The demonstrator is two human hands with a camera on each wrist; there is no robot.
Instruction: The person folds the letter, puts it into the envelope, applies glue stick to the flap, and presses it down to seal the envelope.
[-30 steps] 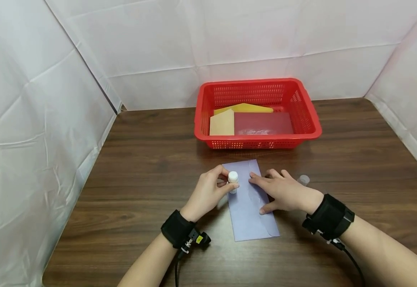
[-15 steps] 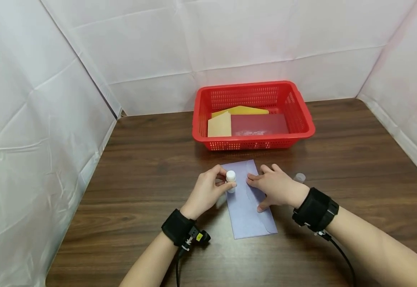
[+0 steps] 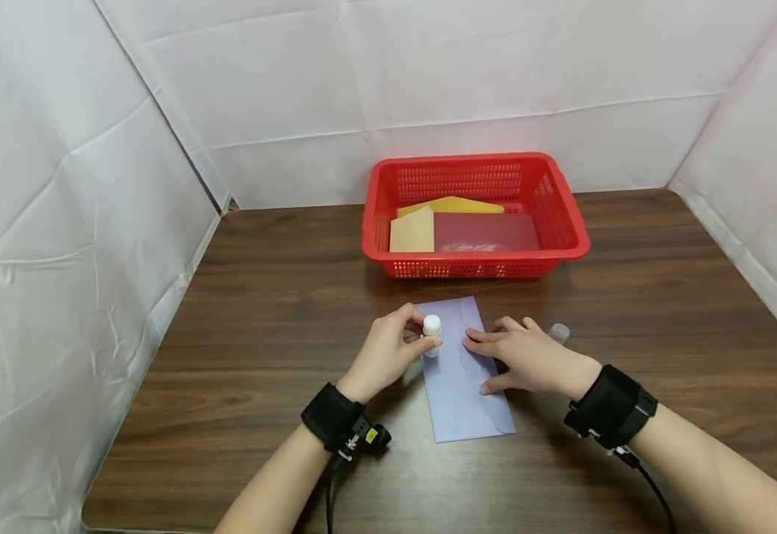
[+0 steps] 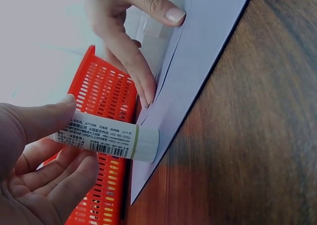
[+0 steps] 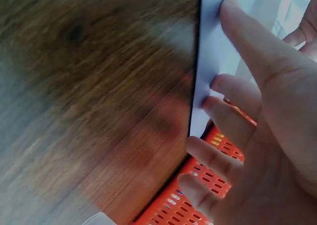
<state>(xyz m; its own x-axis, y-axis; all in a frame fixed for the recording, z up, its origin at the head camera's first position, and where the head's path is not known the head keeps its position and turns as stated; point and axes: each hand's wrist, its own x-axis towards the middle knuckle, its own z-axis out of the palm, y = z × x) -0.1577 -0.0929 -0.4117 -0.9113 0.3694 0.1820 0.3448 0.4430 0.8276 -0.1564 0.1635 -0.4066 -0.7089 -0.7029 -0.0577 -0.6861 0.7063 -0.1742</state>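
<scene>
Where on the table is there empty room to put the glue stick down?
Bare wood lies left of the left hand, out to the white wall, and right of the small clear cap, out to the table edge. It is crowded in the middle, where the glue stick, purple envelope, right hand and red basket sit close together.

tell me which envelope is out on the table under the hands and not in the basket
The lilac envelope: the right hand presses it flat on the table. The yellow, tan and red ones lie inside the red basket.
</scene>
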